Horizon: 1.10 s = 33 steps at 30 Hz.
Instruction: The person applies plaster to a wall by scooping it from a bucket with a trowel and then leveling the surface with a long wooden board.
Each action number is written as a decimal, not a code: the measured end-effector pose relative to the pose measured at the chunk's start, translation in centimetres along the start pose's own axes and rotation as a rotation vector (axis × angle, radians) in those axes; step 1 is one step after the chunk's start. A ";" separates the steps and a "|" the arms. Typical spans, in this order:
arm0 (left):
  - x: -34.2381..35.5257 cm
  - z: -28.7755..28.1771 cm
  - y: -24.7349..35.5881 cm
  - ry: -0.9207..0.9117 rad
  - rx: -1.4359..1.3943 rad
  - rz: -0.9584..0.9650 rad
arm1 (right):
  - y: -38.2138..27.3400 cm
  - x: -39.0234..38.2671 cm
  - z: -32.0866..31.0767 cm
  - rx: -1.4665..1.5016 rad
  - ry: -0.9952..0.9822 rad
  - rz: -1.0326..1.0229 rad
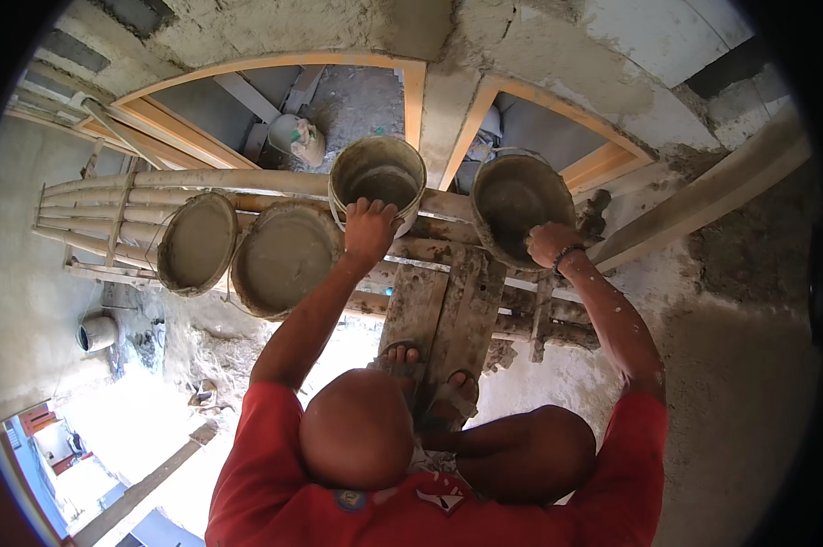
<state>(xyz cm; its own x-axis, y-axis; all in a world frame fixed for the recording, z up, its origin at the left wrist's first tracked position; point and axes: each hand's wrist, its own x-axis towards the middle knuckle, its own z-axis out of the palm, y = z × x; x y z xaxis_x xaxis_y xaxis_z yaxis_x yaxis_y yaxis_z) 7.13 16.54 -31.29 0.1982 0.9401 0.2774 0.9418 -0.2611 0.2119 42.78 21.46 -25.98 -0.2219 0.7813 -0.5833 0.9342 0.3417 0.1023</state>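
My left hand (370, 230) is closed over the near rim of a whitish bucket (377, 164), its fingers hooked inside. Grey residue coats the inner wall of that bucket, and its bottom is in shadow. To the right, my right hand (553, 244) is closed at the near rim of a mortar-crusted bucket (512, 196), which is tilted and dark inside; its fingertips are partly hidden. Left of these, two buckets filled with smooth grey mortar stand side by side: a nearer mortar bucket (285, 258) and a farther-left mortar bucket (197, 242) with a wire handle.
I squat with my feet on two narrow planks (439, 310) high above a bright floor. A bamboo pole platform (147, 202) carries the buckets. Behind it are orange-edged arched openings (413, 114); through one shows another bucket (297, 139). A thick wooden beam (703, 201) slants at right.
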 end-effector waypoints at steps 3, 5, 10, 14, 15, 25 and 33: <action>-0.5 -0.6 -0.5 -0.083 0.008 0.000 | 0.5 -0.1 0.2 0.007 0.045 -0.030; -1.1 -0.9 -0.6 -0.053 -0.054 0.006 | 0.2 -0.4 -0.3 -0.030 0.076 -0.071; -1.5 -2.5 1.4 0.148 -0.098 0.001 | 0.7 0.0 -0.7 0.008 0.097 0.005; -4.6 -4.0 3.2 0.146 -0.270 0.028 | -0.3 1.4 1.3 -0.124 0.059 0.099; -5.6 -4.4 3.5 0.126 -0.323 0.041 | 0.0 1.8 1.4 -0.086 0.095 0.078; -17.8 -6.8 2.6 -0.089 -0.571 -0.354 | 4.0 1.7 -0.9 -0.070 0.254 0.039; -20.0 -3.7 3.1 -0.204 -0.797 -0.727 | 2.5 3.2 4.0 -0.229 0.108 -0.152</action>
<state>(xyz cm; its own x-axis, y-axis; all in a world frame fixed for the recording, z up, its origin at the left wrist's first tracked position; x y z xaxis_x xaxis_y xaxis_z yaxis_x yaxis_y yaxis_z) 5.07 -3.92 -32.76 -0.2224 0.9265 -0.3035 0.4213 0.3721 0.8271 45.56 22.74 -30.78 -0.3944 0.7590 -0.5180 0.8034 0.5585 0.2067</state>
